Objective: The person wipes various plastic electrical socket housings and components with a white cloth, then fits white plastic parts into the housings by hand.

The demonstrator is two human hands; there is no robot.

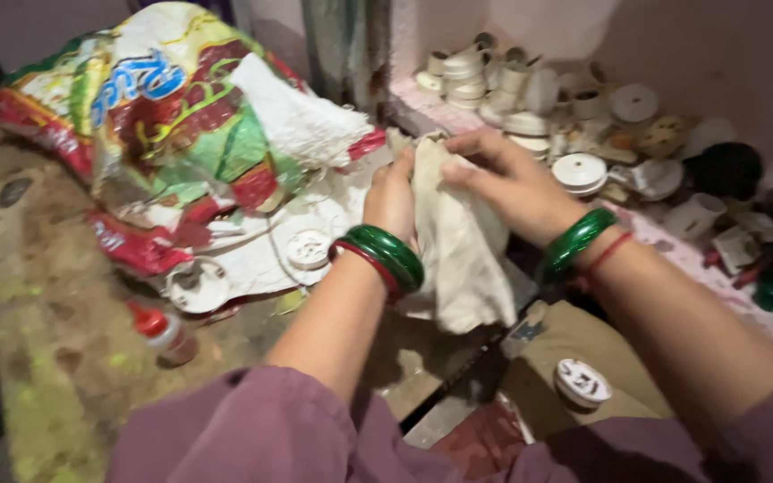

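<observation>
On a stained floor beside a printed sack, the left hand and right hand both pinch a pale cloth, half unfolded and hanging right of the sack, by its top edge.

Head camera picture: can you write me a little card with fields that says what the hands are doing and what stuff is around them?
left hand: grips the upper edge of the off-white cloth
right hand: pinches the same cloth from the other side
wrists: green bangles on both
beside the left hand: big printed woven sack, lying crumpled
on the floor: small bottle with red cap
behind the hands: pile of white tape spools along the wall
near the lap: one white spool
</observation>
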